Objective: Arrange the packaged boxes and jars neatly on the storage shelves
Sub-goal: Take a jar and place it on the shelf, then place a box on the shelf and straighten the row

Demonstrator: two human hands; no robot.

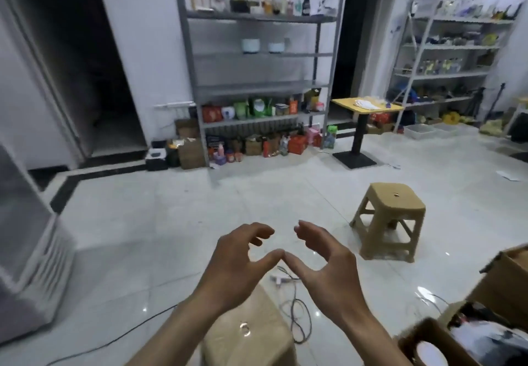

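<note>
left hand (243,260) and right hand (325,262) were empty, fingers loosely curved, thumb tips touching, lower centre | colourful packaged boxes and jars (257,109) sat low on grey metal shelving unit (257,88), upper centre | tan plastic stools (391,214): two

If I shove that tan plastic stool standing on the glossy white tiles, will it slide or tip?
The tan plastic stool probably slides easily: the glossy white tiles look smooth. Its splayed legs suggest it resists tipping. Thin moulded plastic with open sides likely makes it light.
</note>
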